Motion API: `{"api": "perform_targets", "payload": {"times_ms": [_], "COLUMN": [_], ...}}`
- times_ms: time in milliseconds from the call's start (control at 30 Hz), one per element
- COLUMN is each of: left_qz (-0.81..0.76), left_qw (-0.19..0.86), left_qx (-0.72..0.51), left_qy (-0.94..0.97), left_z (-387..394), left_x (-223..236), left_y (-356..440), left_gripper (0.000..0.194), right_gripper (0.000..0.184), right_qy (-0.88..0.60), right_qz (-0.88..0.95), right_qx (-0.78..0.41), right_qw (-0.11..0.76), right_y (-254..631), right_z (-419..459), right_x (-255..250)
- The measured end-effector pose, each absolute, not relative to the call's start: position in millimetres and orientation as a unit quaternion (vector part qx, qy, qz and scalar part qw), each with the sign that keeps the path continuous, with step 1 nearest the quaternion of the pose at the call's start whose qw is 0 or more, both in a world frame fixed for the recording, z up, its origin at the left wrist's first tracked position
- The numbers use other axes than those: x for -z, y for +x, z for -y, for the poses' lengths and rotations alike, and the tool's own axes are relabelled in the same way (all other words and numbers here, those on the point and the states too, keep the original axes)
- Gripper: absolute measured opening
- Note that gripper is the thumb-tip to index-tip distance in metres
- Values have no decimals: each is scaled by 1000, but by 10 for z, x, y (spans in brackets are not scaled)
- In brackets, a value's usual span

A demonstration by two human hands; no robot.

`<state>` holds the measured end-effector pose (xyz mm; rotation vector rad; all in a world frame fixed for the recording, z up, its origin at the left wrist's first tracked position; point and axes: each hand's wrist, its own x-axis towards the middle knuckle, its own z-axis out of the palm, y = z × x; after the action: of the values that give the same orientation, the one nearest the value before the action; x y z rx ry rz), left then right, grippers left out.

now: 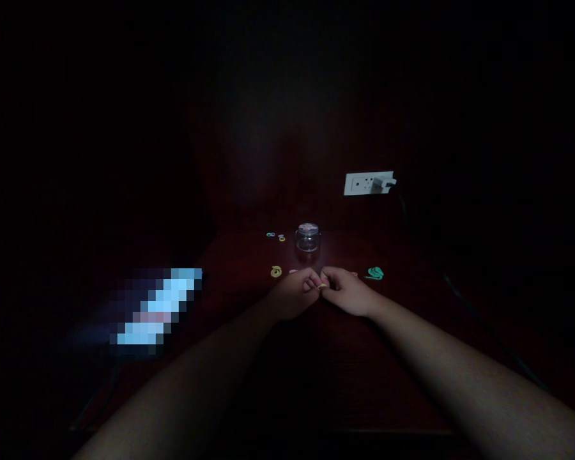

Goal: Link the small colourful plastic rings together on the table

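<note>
A yellow piece [322, 285] lies crosswise between the left hand [296, 295] and the right hand [349, 292], pinched by the fingers of both.

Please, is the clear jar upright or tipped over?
Upright: the clear jar stands on the table, its top facing up.

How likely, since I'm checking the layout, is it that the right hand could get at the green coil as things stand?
Probably yes: the green coil lies close beside the right hand, with nothing tall seen between them. That hand seems occupied with a small yellow piece, though.
</note>
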<state>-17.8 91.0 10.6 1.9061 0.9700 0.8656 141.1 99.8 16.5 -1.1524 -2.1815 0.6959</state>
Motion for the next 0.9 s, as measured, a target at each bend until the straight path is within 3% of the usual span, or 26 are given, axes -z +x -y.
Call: {"api": "perform_targets", "payload": {"times_ms": [300, 433, 900], "left_qz": [-437, -456, -435], "left_qw": [352, 324, 363], "left_qx": [-385, -399, -394], "left_qy": [733, 726, 723], "left_z": [-929, -932, -931], "left_x": [-128, -154, -122], "left_y": [-179, -175, -177], "left_gripper": [13, 14, 13], "right_gripper": [4, 12, 17], "right_qy": [-371, -392, -453], "right_qz": [801, 767, 783], "right_qx": [-353, -406, -289], "right_qw": [309, 307, 313], "right_y": [1430, 1419, 1411], "right_z": [-997, -978, -1013], "right_x": [-160, -167, -142]}}
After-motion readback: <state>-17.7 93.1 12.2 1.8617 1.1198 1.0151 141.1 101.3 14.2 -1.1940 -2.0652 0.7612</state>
